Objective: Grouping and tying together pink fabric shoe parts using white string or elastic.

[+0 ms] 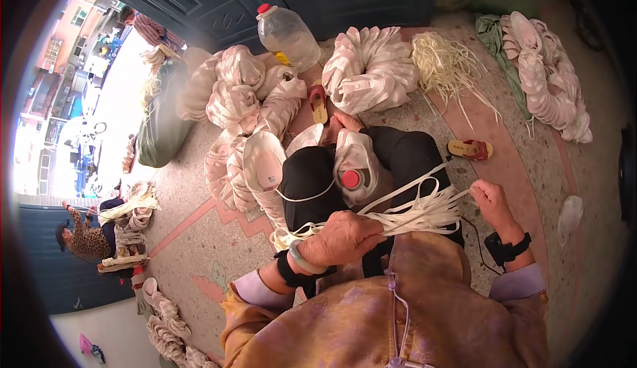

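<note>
My left hand (342,238) is closed around a bunch of flat cream laces (415,217) that runs across my lap in black trousers. My right hand (492,202) pinches the far end of the same bunch, pulling the strands out to the right. A pale pink-and-white shoe upper (355,159) rests between my knees with a red bottle cap (350,179) poking up beside it. One loose lace (308,197) loops over my left knee. Both wrists wear black bands, the left also a green bangle.
Piles of pink-white shoe uppers (371,69) lie ahead, with more stacked at the right (547,79). A loose heap of laces (448,66), a clear plastic jug (286,35), a sandal (470,148) and a second one (318,102) sit on the speckled floor. Another person (86,235) sits at the left.
</note>
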Available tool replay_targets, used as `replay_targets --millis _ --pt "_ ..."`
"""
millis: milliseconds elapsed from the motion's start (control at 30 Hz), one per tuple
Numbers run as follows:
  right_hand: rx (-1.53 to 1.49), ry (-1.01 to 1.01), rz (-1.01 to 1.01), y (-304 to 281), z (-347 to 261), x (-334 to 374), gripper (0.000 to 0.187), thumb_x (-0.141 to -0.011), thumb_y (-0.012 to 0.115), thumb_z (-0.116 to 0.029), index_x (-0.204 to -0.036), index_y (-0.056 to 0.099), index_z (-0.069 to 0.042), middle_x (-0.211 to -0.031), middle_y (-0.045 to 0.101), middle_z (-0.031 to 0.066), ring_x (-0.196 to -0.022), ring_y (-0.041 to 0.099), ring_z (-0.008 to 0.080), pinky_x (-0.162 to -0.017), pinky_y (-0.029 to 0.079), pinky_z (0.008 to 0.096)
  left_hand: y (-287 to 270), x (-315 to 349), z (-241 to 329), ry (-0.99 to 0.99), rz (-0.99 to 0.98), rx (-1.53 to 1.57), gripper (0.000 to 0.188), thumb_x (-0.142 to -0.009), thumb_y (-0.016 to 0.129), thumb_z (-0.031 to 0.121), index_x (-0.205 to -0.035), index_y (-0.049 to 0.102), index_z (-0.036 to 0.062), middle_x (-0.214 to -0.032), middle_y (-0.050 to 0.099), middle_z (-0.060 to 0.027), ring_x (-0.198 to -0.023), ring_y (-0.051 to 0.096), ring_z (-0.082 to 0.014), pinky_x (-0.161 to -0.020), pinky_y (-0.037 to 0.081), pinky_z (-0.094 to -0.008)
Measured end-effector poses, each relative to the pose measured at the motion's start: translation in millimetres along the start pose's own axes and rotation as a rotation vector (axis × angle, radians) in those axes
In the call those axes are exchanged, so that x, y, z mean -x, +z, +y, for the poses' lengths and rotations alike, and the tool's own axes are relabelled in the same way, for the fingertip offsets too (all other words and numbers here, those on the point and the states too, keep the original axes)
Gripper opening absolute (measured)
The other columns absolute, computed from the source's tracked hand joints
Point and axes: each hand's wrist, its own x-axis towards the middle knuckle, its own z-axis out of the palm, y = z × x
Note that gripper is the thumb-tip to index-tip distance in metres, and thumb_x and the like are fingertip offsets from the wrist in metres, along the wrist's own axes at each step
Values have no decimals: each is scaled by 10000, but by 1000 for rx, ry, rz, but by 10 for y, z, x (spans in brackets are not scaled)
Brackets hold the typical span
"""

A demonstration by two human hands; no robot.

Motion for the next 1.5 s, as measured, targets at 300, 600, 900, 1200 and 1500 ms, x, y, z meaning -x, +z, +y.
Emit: replay_targets --millis 300,600,900,1200,1500 --pt "14 27 65 -15 167 117 139 -825 515 -114 -749 515 3 -539 495 109 -481 490 194 -469 389 308 61 79 24 29 -11 -21 91 -761 606 128 -746 570 46 -645 553 -122 -598 557 -321 -501 428 -387" --pt "54 20 37 59 189 172 118 -811 523 -94 -745 514 4 -559 505 151 -489 502 266 -476 396 326 154 211 -64 9 -42 -65 85 -749 591 134 -761 548 61 -626 535 -128 -605 547 -334 -519 424 -414" --pt "47 33 114 2 135 142 149 -840 517 -124 -770 488 6 -552 416 122 -496 401 165 -482 367 296 148 202 -69 -12 -74 -88 120 -759 585 153 -724 519 60 -602 515 -129 -589 532 -339 -499 409 -417" --pt "71 136 300 -148 1078 78 195 -880 466 -176 -775 507 -17 -510 402 32 -469 409 99 -455 364 272 133 310 -55 -29 -28 -114 138 -770 580 144 -702 506 50 -585 503 -134 -574 523 -344 -493 405 -413" --pt "171 -401 13 510 -238 -259 245 -695 581 -72 -928 586 3 -907 597 162 -879 551 319 -801 433 370 125 360 32 2 24 -97 132 -779 578 134 -712 508 44 -596 508 -133 -579 525 -344 -499 406 -413"
